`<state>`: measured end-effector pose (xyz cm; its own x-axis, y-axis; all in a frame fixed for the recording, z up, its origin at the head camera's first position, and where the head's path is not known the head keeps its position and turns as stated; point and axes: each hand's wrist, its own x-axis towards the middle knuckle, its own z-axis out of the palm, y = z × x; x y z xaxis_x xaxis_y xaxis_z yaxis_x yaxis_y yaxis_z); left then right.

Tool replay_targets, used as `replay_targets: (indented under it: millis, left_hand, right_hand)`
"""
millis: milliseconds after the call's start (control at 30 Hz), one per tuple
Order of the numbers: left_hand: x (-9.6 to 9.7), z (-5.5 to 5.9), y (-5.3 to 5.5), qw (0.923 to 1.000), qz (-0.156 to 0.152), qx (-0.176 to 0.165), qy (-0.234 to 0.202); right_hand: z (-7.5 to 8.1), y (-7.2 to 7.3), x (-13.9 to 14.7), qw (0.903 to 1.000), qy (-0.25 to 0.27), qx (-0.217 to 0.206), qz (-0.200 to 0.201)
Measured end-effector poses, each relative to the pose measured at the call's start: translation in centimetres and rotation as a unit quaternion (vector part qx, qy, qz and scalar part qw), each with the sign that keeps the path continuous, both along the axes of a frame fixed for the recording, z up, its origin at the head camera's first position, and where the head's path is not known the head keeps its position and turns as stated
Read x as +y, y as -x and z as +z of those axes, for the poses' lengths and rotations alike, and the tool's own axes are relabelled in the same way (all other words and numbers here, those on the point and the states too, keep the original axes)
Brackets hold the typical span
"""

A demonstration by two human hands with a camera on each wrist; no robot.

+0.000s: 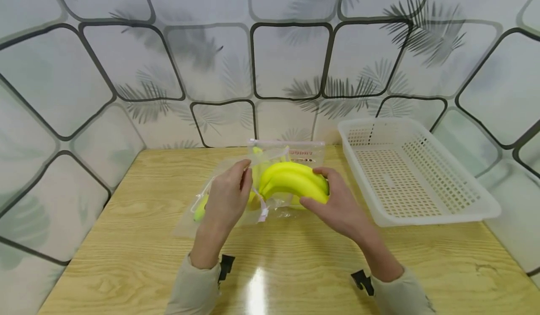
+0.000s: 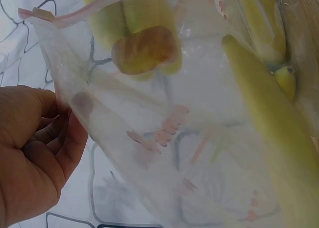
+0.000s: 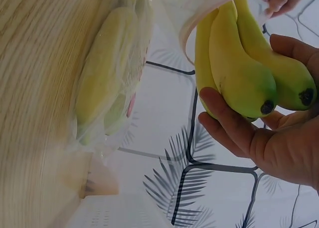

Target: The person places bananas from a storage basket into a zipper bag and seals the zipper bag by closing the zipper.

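My left hand (image 1: 228, 194) pinches the edge of a clear zip bag (image 2: 119, 123) with a pink seal strip along its mouth. With my right hand (image 1: 339, 207) I grip a bunch of yellow bananas (image 1: 291, 179) around its dark-tipped end. In the right wrist view several bananas (image 3: 237, 63) in the bunch show, greenish near the tips. Their brown stem end (image 2: 147, 51) appears through the bag's film in the left wrist view. Another banana (image 2: 269, 123) lies along the right side of that view, and a greenish-yellow tip (image 1: 200, 212) shows left of my left hand.
A second clear bag (image 1: 305, 148) with red lettering lies behind the bunch, with bananas (image 3: 107, 68) inside it on the wooden table (image 1: 139, 258). To the right stands a white perforated plastic basket (image 1: 485, 209). Patterned fabric walls (image 1: 291, 62) enclose the table's back and sides.
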<state>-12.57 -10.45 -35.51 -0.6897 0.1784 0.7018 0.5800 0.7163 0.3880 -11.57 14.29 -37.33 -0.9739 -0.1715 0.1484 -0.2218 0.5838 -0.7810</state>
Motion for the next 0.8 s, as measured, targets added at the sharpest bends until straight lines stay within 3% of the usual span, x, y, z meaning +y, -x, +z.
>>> replay_targets:
  millis: [367,667,800]
  left_hand:
    - [0.1,-0.5,0.3,0.9997,-0.015,0.010,0.015]
    - [0.4,-0.5,0.2,0.9997,-0.012,0.003,0.019]
    - [0.4,-0.4,0.2,0.9997,-0.006,0.005,0.024]
  right_hand:
    - [-0.6,0.4,-0.7,0.9996,0.001,0.001,0.029]
    - [-1.7,1.2,-1.0,0.9957,0.012,-0.082,0.042]
    - [-2.5,1.9,-0.6,0.9885,0.058,-0.123,0.066]
